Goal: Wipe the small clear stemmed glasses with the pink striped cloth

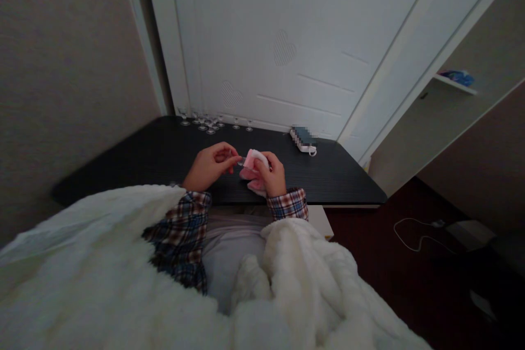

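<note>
Above the front part of the black table, my right hand is closed around a soft pink and white plush piece. Pink flaps of it hang below the fingers. My left hand is just to the left, with thumb and forefinger pinched on a small clear piece at the plush piece's left edge. Whether the clear piece is fixed to the plush cannot be made out. Several small clear pieces with round bases, like suction cups, stand along the table's back left edge.
The black table reaches back to a white panel with embossed hearts. A white-edged device lies at the table's back right. Thick white fleece covers my lap. A white cable lies on the dark floor at right.
</note>
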`<state>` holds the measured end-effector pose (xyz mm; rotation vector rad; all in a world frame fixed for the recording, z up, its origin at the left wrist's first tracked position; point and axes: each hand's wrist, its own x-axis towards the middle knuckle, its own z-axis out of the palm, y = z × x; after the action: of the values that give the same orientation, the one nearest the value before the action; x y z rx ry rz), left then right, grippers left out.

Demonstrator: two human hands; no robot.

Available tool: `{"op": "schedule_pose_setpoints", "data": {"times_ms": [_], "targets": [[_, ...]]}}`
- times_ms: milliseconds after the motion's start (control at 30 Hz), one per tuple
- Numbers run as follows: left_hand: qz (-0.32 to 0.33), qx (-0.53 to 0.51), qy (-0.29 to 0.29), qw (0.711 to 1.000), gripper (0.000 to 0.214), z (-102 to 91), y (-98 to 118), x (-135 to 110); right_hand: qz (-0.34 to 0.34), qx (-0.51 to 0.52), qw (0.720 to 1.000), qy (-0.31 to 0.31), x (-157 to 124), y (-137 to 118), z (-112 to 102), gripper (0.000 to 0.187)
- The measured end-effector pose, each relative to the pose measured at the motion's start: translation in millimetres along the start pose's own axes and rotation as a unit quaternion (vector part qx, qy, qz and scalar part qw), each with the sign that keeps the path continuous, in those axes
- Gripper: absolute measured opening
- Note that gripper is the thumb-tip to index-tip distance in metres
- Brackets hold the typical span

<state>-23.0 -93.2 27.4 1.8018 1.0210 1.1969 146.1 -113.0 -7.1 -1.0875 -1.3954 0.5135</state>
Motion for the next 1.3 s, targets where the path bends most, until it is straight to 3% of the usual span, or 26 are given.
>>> {"op": "schedule_pose_setpoints", "data": {"times_ms": [367,800,1300], "targets": [[0.008,0.008,-0.022,1.000,0.022,-0.4,-1.9,-1.5,0.007,-0.008,1.000,0.008,0.3,-0.6,0.0,0.017],[0.010,0.006,0.003,1.000,0.021,-0.7,-1.9,-2.1,0.021,-0.030,0.999,0.008,-0.1,-0.3,-0.4,0.021],[-0.003,0.008,-0.033,0.999,0.027,-0.8,-4.2,-1.6,0.030,-0.040,0.999,-0.006,-0.4,0.5,-0.6,0.023]]}}
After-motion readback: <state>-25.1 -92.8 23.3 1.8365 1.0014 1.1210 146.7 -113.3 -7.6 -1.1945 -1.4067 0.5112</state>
